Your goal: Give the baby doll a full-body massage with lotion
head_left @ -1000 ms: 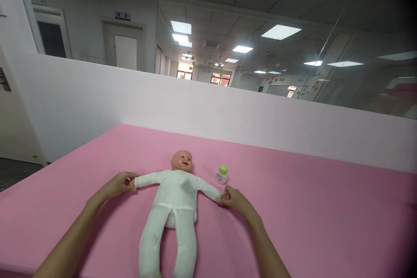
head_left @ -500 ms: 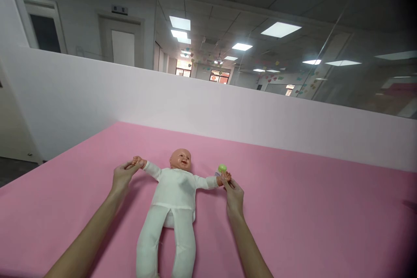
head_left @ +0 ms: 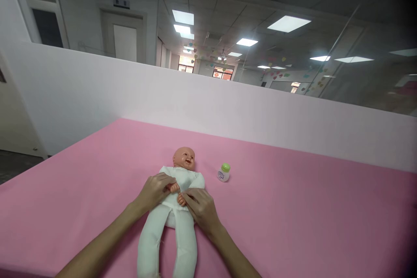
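On its back on the pink tabletop lies a baby doll with a cloth body in white and a bald plastic head. My left hand is closed around one of its arms near the wrist, over the chest. The other doll arm is gripped by my right hand, also at the wrist, close to the belly. Both small plastic hands of the doll show between my fingers, almost meeting. The doll's feet lie at or past the lower picture edge.
A small white bottle with a green cap stands on the pink surface, right of the doll's head. A low white wall runs along the back, with glass above it. Doors are visible at the far left.
Both my hands have brought the doll's arms inward, from stretched out sideways to bent across its front. The bottle, partly hidden before, now shows fully.
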Tool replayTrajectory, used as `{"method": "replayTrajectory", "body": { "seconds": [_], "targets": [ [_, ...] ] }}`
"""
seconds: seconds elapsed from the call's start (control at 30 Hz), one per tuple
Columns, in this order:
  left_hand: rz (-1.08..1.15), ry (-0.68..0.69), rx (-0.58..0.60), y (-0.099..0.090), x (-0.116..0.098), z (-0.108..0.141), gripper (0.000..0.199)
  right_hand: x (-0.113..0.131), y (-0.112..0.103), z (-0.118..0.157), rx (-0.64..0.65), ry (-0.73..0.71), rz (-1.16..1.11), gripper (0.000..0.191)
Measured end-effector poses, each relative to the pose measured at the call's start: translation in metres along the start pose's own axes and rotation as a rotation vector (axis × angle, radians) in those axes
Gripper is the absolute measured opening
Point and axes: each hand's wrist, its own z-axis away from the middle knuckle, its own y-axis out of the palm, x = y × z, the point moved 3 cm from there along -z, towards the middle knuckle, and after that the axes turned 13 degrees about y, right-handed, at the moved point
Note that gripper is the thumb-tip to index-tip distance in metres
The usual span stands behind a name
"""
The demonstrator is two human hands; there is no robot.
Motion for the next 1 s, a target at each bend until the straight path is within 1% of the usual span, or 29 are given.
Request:
{"method": "replayTrajectory", "body": {
  "seconds": [0.07, 0.1, 0.13, 0.17, 0.2, 0.27, 0.33, 0.4, 0.47, 0.53, 0.57, 0.6, 0.63, 0.67, 0.73, 0.77, 0.83, 0.87, 0.93, 1.0],
  "targets": [
    [0.007, 0.027, 0.028, 0.000, -0.004, -0.003, 0.021, -0.002, -0.002, 0.000, 0.000, -0.009, -0.041, 0.024],
    [0.041, 0.009, 0.006, -0.003, -0.005, -0.004, 0.019, -0.005, -0.005, -0.001, -0.003, 0.019, -0.079, 0.025],
    [0.102, -0.033, -0.043, -0.007, -0.004, -0.005, 0.015, -0.010, -0.009, -0.003, -0.016, 0.078, -0.130, 0.025],
    [0.182, -0.099, -0.120, -0.012, -0.003, -0.005, 0.012, -0.017, -0.015, -0.005, -0.045, 0.176, -0.190, 0.024],
    [0.265, -0.187, -0.219, -0.019, 0.000, -0.003, 0.012, -0.026, -0.021, -0.006, -0.091, 0.310, -0.259, 0.022],
    [0.383, -0.400, -0.461, -0.032, 0.011, 0.008, 0.019, -0.049, -0.035, -0.004, -0.218, 0.648, -0.425, 0.021],
    [0.456, -0.617, -0.692, -0.043, 0.028, 0.025, 0.027, -0.076, -0.044, 0.008, -0.359, 0.979, -0.604, 0.034],
    [0.586, -0.822, -0.858, -0.047, 0.047, 0.047, 0.027, -0.100, -0.048, 0.028, -0.470, 1.228, -0.762, 0.045],
    [0.788, -1.027, -0.970, -0.044, 0.066, 0.066, 0.018, -0.120, -0.046, 0.049, -0.530, 1.366, -0.859, 0.048],
    [0.934, -1.205, -1.052, -0.040, 0.078, 0.080, 0.010, -0.132, -0.042, 0.066, -0.536, 1.426, -0.901, 0.046],
    [0.967, -1.266, -1.086, -0.039, 0.081, 0.083, 0.011, -0.135, -0.041, 0.070, -0.534, 1.442, -0.902, 0.045],
    [0.978, -1.294, -1.113, -0.039, 0.082, 0.083, 0.012, -0.136, -0.040, 0.072, -0.533, 1.455, -0.898, 0.045],
    [0.974, -1.286, -1.130, -0.040, 0.081, 0.081, 0.012, -0.135, -0.041, 0.070, -0.533, 1.464, -0.895, 0.046],
    [0.955, -1.244, -1.138, -0.042, 0.078, 0.075, 0.012, -0.132, -0.043, 0.064, -0.538, 1.465, -0.896, 0.046],
    [0.871, -1.098, -1.107, -0.049, 0.067, 0.058, 0.017, -0.120, -0.048, 0.045, -0.575, 1.420, -0.896, 0.049],
    [0.798, -1.005, -1.062, -0.052, 0.059, 0.047, 0.022, -0.111, -0.052, 0.032, -0.592, 1.374, -0.887, 0.050],
    [0.612, -0.807, -0.927, -0.056, 0.040, 0.024, 0.030, -0.089, -0.055, 0.006, -0.575, 1.243, -0.835, 0.049],
    [0.518, -0.712, -0.844, -0.056, 0.030, 0.014, 0.031, -0.076, -0.054, -0.005, -0.526, 1.166, -0.796, 0.045],
    [0.328, -0.549, -0.652, -0.048, 0.009, -0.002, 0.026, -0.050, -0.046, -0.021, -0.364, 0.977, -0.689, 0.033],
    [0.131, -0.431, -0.443, -0.033, -0.007, -0.010, 0.019, -0.024, -0.031, -0.027, -0.195, 0.743, -0.541, 0.018]
  ]
}}
